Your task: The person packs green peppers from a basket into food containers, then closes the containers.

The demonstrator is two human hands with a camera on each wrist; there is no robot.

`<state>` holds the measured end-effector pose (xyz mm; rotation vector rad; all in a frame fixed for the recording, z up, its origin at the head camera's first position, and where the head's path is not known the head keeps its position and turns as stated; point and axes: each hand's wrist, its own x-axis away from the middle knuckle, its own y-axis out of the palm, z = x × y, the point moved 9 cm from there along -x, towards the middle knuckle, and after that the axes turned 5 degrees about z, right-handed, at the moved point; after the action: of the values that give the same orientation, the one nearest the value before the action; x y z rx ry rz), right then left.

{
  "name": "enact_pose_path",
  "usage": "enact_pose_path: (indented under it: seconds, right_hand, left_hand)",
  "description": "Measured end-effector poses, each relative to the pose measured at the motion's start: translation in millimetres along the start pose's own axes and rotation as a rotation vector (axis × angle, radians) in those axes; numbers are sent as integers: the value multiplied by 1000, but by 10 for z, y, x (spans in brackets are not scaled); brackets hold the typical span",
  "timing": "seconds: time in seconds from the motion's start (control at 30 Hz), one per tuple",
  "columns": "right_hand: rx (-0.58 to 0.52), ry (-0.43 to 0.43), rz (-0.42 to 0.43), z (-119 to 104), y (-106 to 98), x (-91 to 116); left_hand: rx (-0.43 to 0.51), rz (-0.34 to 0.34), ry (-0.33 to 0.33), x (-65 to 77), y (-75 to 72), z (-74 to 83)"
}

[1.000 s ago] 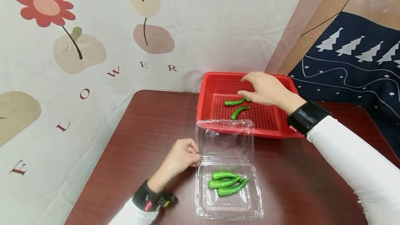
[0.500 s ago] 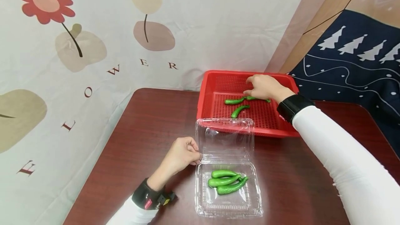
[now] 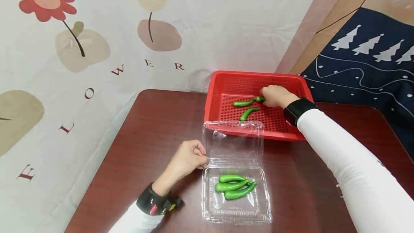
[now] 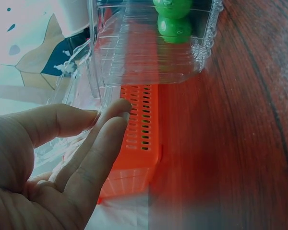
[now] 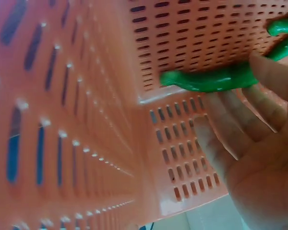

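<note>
In the head view, my left hand point(image 3: 189, 157) pinches the left side of a clear plastic clamshell container point(image 3: 207, 204) at its hinge. The container's lid point(image 3: 233, 146) stands raised, and several green chili peppers point(image 3: 231, 187) lie side by side in the base. My right hand point(image 3: 276, 95) reaches down into a red perforated basket point(image 3: 211, 96). Seen from the right wrist, its thumb and fingers lie on either side of a green chili pepper point(image 5: 216, 80), gripping it near the basket floor. Two more chili peppers, one straighter point(image 3: 242, 103) and one curved point(image 3: 248, 113), rest left of that hand.
The basket stands at the back of a dark red wood-grain table point(image 3: 155, 125), with the raised lid overlapping its front rim in the head view. A white printed cloth point(image 3: 200, 21) hangs behind, and a navy cloth with trees point(image 3: 362, 67) hangs at the right.
My right hand has moved lower and slightly right in the basket, its fingers closing round the rightmost chili pepper. The left hand holds the same spot on the container.
</note>
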<state>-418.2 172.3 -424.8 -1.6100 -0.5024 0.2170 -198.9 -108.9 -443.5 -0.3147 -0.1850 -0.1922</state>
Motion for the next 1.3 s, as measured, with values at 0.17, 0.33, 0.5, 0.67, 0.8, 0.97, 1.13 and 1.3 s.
enact_pose_path:
  seconds: [0.17,0.33,0.5,0.67,0.8,0.97,1.13,1.3]
  right_hand:
    - [44,-15,14,29,6,19]
    - [48,-18,35,43,-12,20]
    - [9,5,45,69,-85,51]
    - [-29,9,61,65,-193,100]
    - [-46,-7,88,36,-293,142]
    - [-85,-33,129,-16,-450,221]
    - [-99,-45,165,-88,-620,323]
    - [-104,-57,219,-178,-785,435]
  left_hand:
    - [3,-2,-2,-3,3,-6]
    - [10,-5,-3,-7,10,-18]
    - [10,-2,-7,-7,4,-19]
    - [11,1,-8,-14,-4,-10]
    - [5,2,-12,-9,-3,-18]
    - [18,-4,-15,-4,9,-16]
    - [24,-6,-14,3,13,-10]
    - [28,-2,-7,6,11,4]
